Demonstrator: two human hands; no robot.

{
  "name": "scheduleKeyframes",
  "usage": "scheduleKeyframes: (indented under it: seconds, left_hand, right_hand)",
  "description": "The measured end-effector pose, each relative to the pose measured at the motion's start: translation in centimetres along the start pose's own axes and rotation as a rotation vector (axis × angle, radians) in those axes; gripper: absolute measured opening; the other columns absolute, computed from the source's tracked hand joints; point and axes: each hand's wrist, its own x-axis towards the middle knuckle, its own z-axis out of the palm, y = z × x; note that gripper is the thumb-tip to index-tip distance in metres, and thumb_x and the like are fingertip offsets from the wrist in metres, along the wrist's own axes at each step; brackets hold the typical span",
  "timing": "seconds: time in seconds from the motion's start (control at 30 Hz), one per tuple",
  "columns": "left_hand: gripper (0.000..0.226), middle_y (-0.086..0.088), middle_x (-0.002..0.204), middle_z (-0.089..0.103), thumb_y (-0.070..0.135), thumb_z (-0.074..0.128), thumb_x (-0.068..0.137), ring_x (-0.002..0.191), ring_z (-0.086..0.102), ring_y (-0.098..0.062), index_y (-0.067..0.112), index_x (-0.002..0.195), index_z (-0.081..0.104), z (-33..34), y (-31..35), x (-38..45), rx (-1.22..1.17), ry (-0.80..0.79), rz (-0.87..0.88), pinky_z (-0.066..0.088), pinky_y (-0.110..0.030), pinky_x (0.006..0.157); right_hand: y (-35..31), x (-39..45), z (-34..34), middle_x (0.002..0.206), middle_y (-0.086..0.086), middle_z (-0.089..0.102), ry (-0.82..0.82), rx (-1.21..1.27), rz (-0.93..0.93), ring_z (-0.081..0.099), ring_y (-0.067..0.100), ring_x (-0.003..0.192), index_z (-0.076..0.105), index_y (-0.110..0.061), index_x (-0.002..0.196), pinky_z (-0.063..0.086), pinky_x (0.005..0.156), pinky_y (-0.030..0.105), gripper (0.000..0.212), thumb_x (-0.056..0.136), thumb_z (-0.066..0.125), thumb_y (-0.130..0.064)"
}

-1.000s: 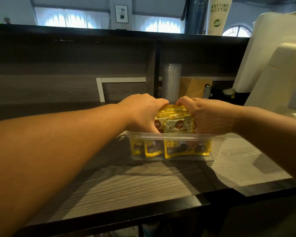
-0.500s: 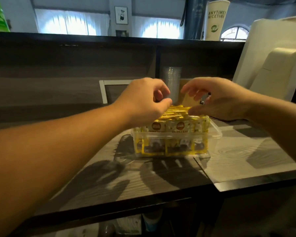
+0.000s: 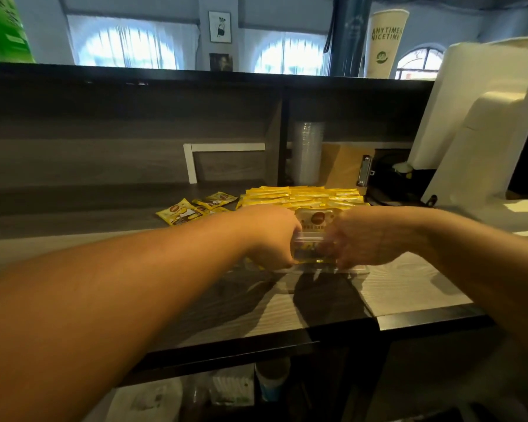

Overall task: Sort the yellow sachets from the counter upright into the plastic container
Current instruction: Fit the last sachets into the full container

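The clear plastic container (image 3: 308,239) stands on the wooden counter (image 3: 256,306), packed with yellow sachets (image 3: 302,196) standing upright, their tops above the rim. My left hand (image 3: 269,239) grips the container's near left side with curled fingers. My right hand (image 3: 363,239), blurred by motion, grips its near right side. Both hands hide most of the container's front wall. Several loose yellow sachets (image 3: 192,210) lie flat on the counter behind and to the left of the container.
A stack of clear cups (image 3: 308,156) and a brown clipboard (image 3: 345,166) stand at the back under the raised ledge. A large white machine (image 3: 485,132) fills the right side. The counter's dark front edge (image 3: 317,339) runs close below my hands.
My hands dropped from above the sachet tops to the container's near sides and took hold of it. The view tilted up, and loose sachets at the back left came into sight.
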Motion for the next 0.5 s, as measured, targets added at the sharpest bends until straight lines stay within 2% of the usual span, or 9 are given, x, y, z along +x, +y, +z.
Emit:
scheduleKeyframes:
  seconds: [0.07, 0.13, 0.23, 0.3, 0.37, 0.43, 0.5]
  left_hand:
    - [0.036, 0.004, 0.105, 0.066, 0.031, 0.069, 0.089, 0.095, 0.060, -0.014, 0.024, 0.123, 0.064, -0.1, -0.2, 0.3, -0.023, -0.029, 0.000, 0.054, -0.031, 0.082]
    - [0.034, 0.005, 0.106, 0.066, 0.031, 0.067, 0.091, 0.096, 0.060, -0.014, 0.024, 0.124, 0.064, -0.1, -0.3, 0.2, -0.033, -0.002, 0.007, 0.054, -0.033, 0.084]
    - [0.026, 0.008, 0.103, 0.066, 0.032, 0.065, 0.092, 0.094, 0.061, -0.011, 0.026, 0.117, 0.067, 0.3, -0.4, -0.4, -0.081, 0.169, 0.039, 0.057, -0.038, 0.083]
    - [0.021, 0.009, 0.100, 0.067, 0.034, 0.064, 0.093, 0.092, 0.062, -0.009, 0.025, 0.112, 0.069, 0.4, -0.8, -1.2, -0.172, 0.249, 0.070, 0.058, -0.036, 0.082]
    - [0.019, 0.009, 0.098, 0.068, 0.032, 0.063, 0.095, 0.090, 0.063, -0.006, 0.023, 0.110, 0.070, 0.3, -1.4, -2.3, -0.245, 0.337, 0.112, 0.058, -0.033, 0.081]
    - [0.019, 0.008, 0.096, 0.068, 0.028, 0.061, 0.095, 0.085, 0.064, -0.006, 0.022, 0.110, 0.070, 0.2, -2.7, -3.5, -0.310, 0.497, 0.140, 0.059, -0.031, 0.076]
    - [0.017, 0.012, 0.093, 0.066, 0.027, 0.059, 0.095, 0.080, 0.063, -0.006, 0.024, 0.108, 0.070, 0.5, -4.6, -4.5, -0.368, 0.663, 0.097, 0.057, -0.028, 0.070]
  right_hand:
    - [-0.3, -0.3, -0.4, 0.079, -0.022, 0.044, -0.052, 0.047, -0.015, 0.046, -0.002, 0.076, 0.054, -0.036, 0.100, 0.045, 0.096, 0.030, 0.018, 0.097, 0.053, -0.018]
    - [-0.3, -0.4, -0.5, 0.085, -0.019, 0.054, 0.009, 0.123, 0.002, 0.053, 0.001, 0.082, 0.061, -0.040, 0.105, 0.049, 0.091, 0.030, 0.018, 0.096, 0.056, -0.024]
    - [-0.1, -0.7, -0.9, 0.094, -0.014, 0.062, 0.137, 0.164, 0.051, 0.060, 0.007, 0.087, 0.067, -0.034, 0.106, 0.054, 0.084, 0.031, 0.016, 0.091, 0.064, -0.033]
    - [-0.3, -1.5, -1.7, 0.090, -0.012, 0.065, 0.201, 0.165, 0.067, 0.062, 0.007, 0.083, 0.067, -0.033, 0.102, 0.055, 0.078, 0.028, 0.013, 0.089, 0.064, -0.036]
    - [-0.8, -2.0, -2.7, 0.086, -0.012, 0.063, 0.331, 0.140, 0.061, 0.062, 0.007, 0.079, 0.066, -0.032, 0.095, 0.051, 0.069, 0.021, 0.010, 0.089, 0.063, -0.038]
    - [-2.0, -1.8, -3.5, 0.084, -0.013, 0.060, 0.489, 0.141, 0.049, 0.061, 0.006, 0.079, 0.065, -0.032, 0.092, 0.048, 0.068, 0.021, 0.006, 0.090, 0.062, -0.037]
    - [-3.8, -0.9, -4.0, 0.082, -0.012, 0.061, 0.595, 0.193, 0.026, 0.062, 0.006, 0.078, 0.063, -0.034, 0.091, 0.053, 0.069, 0.025, 0.002, 0.090, 0.062, -0.036]
